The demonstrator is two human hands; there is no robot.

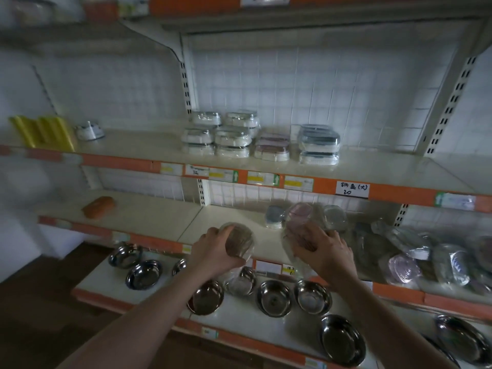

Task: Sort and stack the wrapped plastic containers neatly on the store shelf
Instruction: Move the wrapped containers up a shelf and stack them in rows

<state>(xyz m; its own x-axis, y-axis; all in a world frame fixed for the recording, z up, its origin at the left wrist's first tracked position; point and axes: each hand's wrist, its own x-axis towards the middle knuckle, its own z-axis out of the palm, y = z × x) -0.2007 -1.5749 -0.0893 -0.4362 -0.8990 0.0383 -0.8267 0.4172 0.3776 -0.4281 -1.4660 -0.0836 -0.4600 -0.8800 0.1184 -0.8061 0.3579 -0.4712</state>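
Starting at the left of the store shelving, we see yellow ribbed plastic pieces (42, 133) and a small white round item (89, 131) on the upper cream shelf (386, 169), and a flat orange oblong object (98, 206) alone on the middle shelf (159, 217) below. Further right on the upper shelf stand the neat stacks of wrapped white rectangular containers (221, 137), then a stack with pinkish lids (272, 147) and one with blue-grey lids (319, 145), which we take as the finished part of the sorting. On the bottom shelf sit shiny steel bowls (274, 296). Our left hand (215, 253) curls its grip around a brownish wrapped round container (239, 241) held at the front edge of the middle shelf; whether it rests on the shelf or is lifted we cannot tell. Our right hand (323, 253) grips a pink-lidded wrapped clear container (299, 217) just beside it, its loose film hanging below. Behind that stand a small blue-lidded white container (274, 217) and a clear wrapped one (335, 215), and to the far right lies an untidy heap of wrapped clear plastic containers (426, 251). We judge the step in hand to be picking two containers out of the unsorted lot. The next move calls for matching each to its own kind, then setting it squarely on a stack or starting a new one, minding the slippery wrap and keeping each stack level.
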